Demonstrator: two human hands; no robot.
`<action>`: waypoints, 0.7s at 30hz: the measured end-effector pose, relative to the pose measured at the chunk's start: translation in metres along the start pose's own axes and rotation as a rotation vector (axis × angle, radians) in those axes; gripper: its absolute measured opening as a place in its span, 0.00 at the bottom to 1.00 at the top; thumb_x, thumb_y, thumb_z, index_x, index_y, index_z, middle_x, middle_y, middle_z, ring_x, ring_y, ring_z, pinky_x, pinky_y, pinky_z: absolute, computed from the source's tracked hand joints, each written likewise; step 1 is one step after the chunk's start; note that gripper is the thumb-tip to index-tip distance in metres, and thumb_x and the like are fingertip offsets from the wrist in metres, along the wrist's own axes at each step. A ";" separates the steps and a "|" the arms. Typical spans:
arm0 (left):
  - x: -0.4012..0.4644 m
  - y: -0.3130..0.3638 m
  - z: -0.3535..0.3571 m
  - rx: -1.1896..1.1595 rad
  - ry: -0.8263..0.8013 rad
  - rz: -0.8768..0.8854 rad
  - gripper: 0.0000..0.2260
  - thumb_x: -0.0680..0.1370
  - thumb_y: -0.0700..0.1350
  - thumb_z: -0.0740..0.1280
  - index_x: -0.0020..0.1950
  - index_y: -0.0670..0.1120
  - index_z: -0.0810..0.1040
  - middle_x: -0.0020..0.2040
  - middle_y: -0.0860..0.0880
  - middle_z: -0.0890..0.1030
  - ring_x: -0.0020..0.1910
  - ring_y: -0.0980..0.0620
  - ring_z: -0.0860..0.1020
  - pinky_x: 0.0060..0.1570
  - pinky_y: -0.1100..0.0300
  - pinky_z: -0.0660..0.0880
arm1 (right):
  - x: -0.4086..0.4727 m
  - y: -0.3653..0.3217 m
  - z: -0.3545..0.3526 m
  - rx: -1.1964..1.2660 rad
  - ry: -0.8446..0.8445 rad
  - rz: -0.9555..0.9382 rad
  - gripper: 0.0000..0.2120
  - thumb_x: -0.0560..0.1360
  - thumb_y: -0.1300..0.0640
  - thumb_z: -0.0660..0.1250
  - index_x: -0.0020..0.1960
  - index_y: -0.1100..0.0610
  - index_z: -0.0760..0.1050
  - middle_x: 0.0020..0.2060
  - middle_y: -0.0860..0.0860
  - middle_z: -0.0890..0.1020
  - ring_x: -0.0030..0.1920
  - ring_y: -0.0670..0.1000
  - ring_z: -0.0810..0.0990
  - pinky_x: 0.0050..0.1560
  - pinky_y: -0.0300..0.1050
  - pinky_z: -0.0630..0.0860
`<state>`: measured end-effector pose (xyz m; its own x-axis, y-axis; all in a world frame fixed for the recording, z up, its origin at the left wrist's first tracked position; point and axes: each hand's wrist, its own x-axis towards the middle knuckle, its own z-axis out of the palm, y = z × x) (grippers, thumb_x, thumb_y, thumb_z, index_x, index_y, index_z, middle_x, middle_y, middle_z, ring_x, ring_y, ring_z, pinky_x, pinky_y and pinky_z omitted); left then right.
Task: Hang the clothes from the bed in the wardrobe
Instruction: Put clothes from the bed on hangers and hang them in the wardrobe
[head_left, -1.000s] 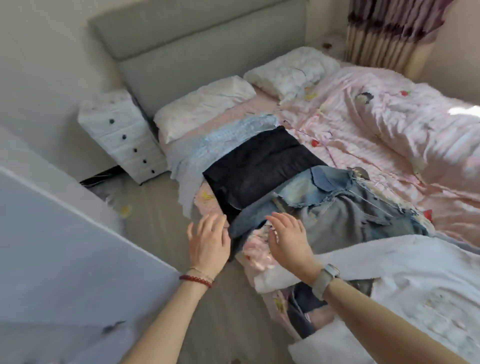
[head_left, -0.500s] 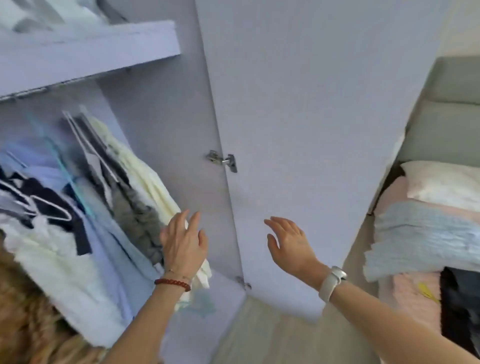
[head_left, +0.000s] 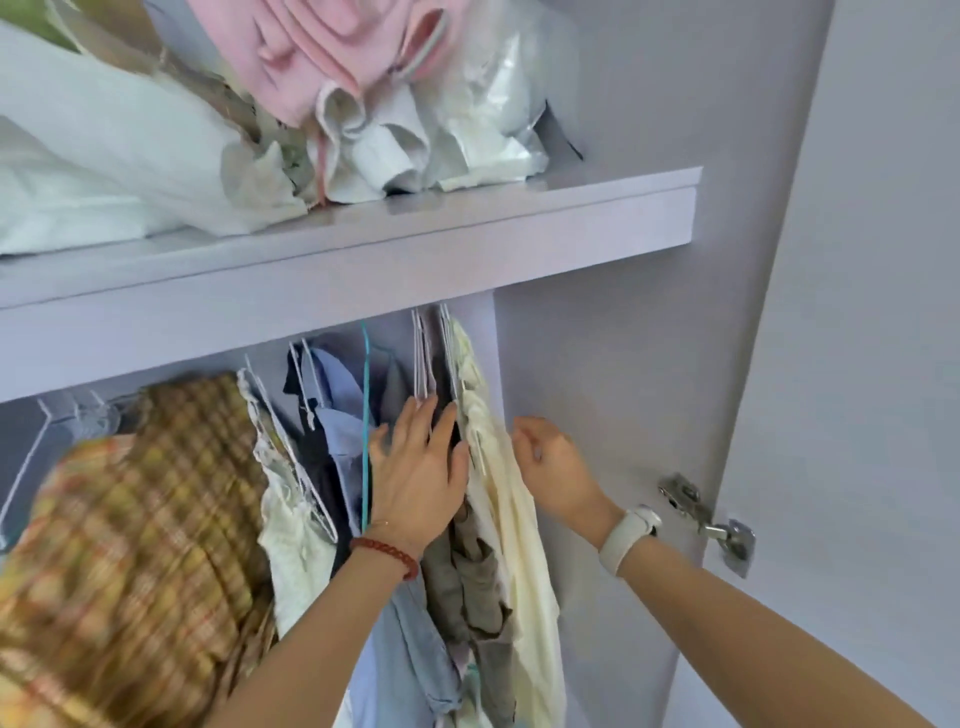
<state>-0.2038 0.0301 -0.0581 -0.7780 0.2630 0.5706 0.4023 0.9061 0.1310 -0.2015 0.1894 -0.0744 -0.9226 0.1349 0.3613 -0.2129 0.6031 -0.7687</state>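
Wardrobe (head_left: 613, 364), lilac, door (head_left: 883, 312) swung open at right with a metal hinge (head_left: 706, 519) showing. Upper shelf (head_left: 467, 228) holds a loose pile: a pink garment (head_left: 311, 52) on top, white fabric (head_left: 104, 145) and a clear plastic bag (head_left: 498, 104) beside it. Below the shelf, hanging section packed: a plaid yellow-brown garment (head_left: 140, 519) at far left, a white lace-edged piece (head_left: 291, 519), light blue shirts (head_left: 343, 415) with a teal hanger (head_left: 365, 415) among them, a grey-brown garment (head_left: 467, 571), and a cream garment (head_left: 514, 519) nearest the side wall. White wire hangers (head_left: 423, 358) stand between the blue and cream pieces.

Left hand (head_left: 421, 478), red bead bracelet at the wrist, fingers straight and spread, pressed flat among the hangers just left of the cream garment. Right hand (head_left: 550, 467), watch on the wrist, fingers curled at the cream garment's right edge; whether it pinches the fabric I cannot tell. Hands apart, the cream garment between them.

Clothes from the bed: not in view.

Half a second ago both hands hovered open in front of the wardrobe; since then the view has tilted up and both have gone in among the hanging clothes.
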 end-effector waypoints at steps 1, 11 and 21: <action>0.004 0.000 0.006 -0.019 -0.026 -0.031 0.19 0.79 0.47 0.58 0.69 0.45 0.68 0.72 0.46 0.66 0.72 0.48 0.60 0.66 0.46 0.59 | 0.015 -0.005 0.004 0.034 -0.006 -0.003 0.12 0.78 0.57 0.58 0.56 0.61 0.75 0.48 0.59 0.79 0.47 0.56 0.77 0.48 0.42 0.69; -0.007 -0.009 0.017 -0.173 -0.023 -0.153 0.22 0.80 0.41 0.53 0.75 0.46 0.56 0.75 0.50 0.59 0.74 0.52 0.56 0.70 0.53 0.59 | 0.077 -0.016 0.035 0.052 -0.165 -0.011 0.08 0.75 0.63 0.56 0.50 0.58 0.72 0.39 0.51 0.72 0.42 0.53 0.71 0.44 0.42 0.66; -0.009 -0.010 0.024 -0.210 -0.005 -0.139 0.23 0.79 0.40 0.55 0.75 0.45 0.55 0.75 0.49 0.58 0.73 0.53 0.59 0.68 0.57 0.61 | 0.086 -0.020 0.009 -0.243 0.027 -0.005 0.08 0.78 0.61 0.52 0.51 0.63 0.68 0.41 0.62 0.78 0.44 0.64 0.76 0.38 0.47 0.65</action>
<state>-0.2126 0.0262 -0.0839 -0.8352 0.1425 0.5312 0.3821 0.8450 0.3741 -0.2792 0.1820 -0.0327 -0.9124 0.1505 0.3807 -0.1304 0.7747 -0.6188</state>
